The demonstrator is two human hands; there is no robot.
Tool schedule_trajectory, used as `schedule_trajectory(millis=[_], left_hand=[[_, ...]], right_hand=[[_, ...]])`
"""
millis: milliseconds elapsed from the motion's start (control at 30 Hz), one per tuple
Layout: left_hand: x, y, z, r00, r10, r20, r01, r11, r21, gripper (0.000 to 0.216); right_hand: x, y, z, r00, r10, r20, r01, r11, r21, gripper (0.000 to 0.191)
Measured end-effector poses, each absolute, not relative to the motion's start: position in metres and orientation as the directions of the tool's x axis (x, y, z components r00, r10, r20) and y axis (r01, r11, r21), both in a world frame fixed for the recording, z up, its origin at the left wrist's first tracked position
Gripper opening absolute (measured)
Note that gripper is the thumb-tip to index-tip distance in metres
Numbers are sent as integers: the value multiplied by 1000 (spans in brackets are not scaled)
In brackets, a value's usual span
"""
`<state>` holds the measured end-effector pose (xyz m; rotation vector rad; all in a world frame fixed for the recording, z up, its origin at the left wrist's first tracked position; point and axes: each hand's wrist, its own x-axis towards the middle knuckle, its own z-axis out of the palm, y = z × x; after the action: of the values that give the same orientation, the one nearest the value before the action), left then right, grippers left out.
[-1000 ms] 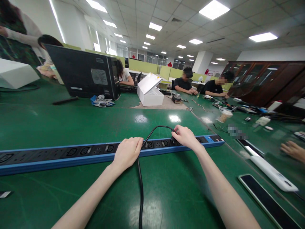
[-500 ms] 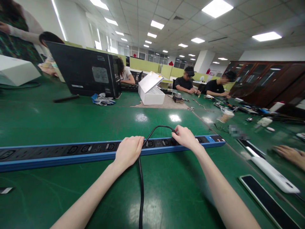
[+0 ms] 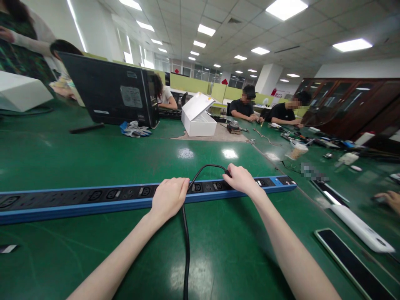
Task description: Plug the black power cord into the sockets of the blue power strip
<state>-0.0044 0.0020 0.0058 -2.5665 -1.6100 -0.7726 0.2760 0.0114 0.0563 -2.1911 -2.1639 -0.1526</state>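
A long blue and black power strip point(image 3: 93, 198) lies across the green table point(image 3: 93, 162). My left hand point(image 3: 169, 197) rests on the strip near its middle, fingers curled over the top edge. My right hand point(image 3: 241, 179) grips a black plug at a socket further right; the plug is mostly hidden under the fingers. A black cable point(image 3: 186, 233) loops from the plug over the strip and runs toward me between my arms.
A black computer case point(image 3: 109, 93) and an open white box point(image 3: 198, 116) stand at the back. White power strips point(image 3: 359, 227) and a black strip point(image 3: 350, 260) lie at right, near another person's hand point(image 3: 387, 199). Other people sit at the far end.
My hands stay almost still on the strip and plug. The other person's hand at the right edge has drawn back toward the right.
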Motion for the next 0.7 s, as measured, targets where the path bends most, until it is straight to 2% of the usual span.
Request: schedule_trajectory(millis=[133, 367, 500, 700], left_hand=[[-5, 3, 6, 348, 840, 416, 845, -473, 248, 47], [-6, 2, 6, 355, 838, 415, 841, -480, 250, 48], [-5, 2, 7, 348, 839, 419, 843, -475, 252, 48], [-2, 1, 6, 338, 838, 428, 843, -472, 257, 49]], right_hand=[[287, 6, 67, -12, 1000, 12, 998, 13, -63, 48], [279, -2, 76, -6, 1000, 1, 984, 6, 177, 57], [271, -3, 75, -11, 1000, 10, 978, 9, 210, 57], [264, -1, 74, 45, 999, 7, 979, -46, 197, 52]])
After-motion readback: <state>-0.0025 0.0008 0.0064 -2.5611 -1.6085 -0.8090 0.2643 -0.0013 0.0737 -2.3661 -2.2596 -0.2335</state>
